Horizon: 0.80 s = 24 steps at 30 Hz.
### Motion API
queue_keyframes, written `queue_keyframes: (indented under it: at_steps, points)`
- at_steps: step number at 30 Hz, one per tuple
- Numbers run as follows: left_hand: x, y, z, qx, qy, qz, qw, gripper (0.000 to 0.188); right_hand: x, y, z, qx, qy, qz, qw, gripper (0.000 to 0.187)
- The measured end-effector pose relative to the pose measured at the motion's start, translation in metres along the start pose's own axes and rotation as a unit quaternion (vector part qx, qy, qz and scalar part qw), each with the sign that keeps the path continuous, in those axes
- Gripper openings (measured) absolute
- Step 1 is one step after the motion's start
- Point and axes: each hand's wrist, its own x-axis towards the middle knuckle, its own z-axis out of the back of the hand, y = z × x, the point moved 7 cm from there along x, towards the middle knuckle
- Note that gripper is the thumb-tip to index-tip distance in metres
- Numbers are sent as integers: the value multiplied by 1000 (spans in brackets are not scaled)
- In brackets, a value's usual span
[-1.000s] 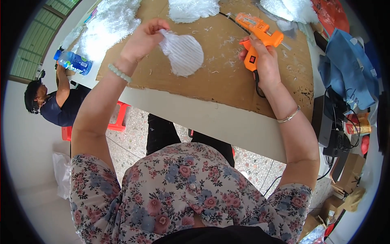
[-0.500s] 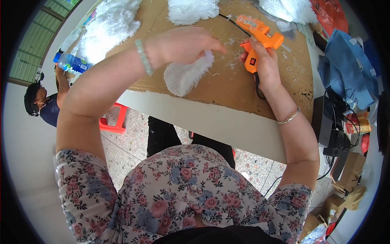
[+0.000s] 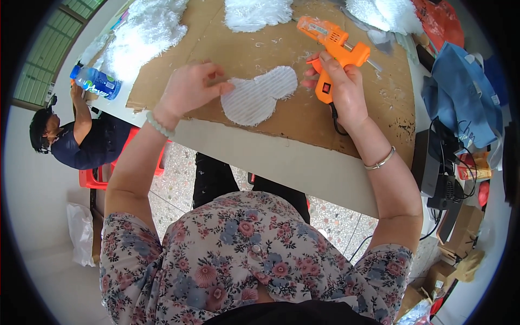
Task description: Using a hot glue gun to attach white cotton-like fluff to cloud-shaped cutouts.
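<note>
My right hand (image 3: 346, 89) is wrapped round the handle of an orange hot glue gun (image 3: 330, 38), with a glue stick poking out of its back end and a black cord hanging below. In front of me a white fluffy cloth piece (image 3: 254, 100) with two rounded lobes lies on the cardboard, its ribbed backing face up. My left hand (image 3: 192, 89) is at its left edge, fingers bent and apart from the thumb. The thumb tip meets or overlaps that edge; I cannot tell if it presses on it. Nothing shows between those fingers.
White shaggy material is piled at the far left (image 3: 143, 40), far middle (image 3: 257, 13) and far right (image 3: 384, 13) of the cardboard sheet (image 3: 303, 130). A blue-labelled bottle (image 3: 100, 84) stands by a seated person (image 3: 81, 132). A blue bag (image 3: 468, 97) and black cables lie at right.
My left hand has drawn back to the left from above the cloth piece, which now lies fully in view with its backing up. The glue gun has shifted slightly left.
</note>
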Motion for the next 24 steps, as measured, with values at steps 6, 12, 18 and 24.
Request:
queue_keyframes:
  at_steps: [6,12,18,24]
  points:
    - [-16,7,-18,-150,16,118,981,22,2,-5,4,-33,1,-12,999,27]
    - [34,30,0,-2,-50,41,998,20,8,-12,21,-10,-72,-28,997,27]
    - [51,58,12,-157,-132,136,969,22,6,-11,21,-5,-90,-50,995,29]
    - [17,-70,-2,-77,-119,-115,983,21,8,-11,19,-21,-76,-61,995,29]
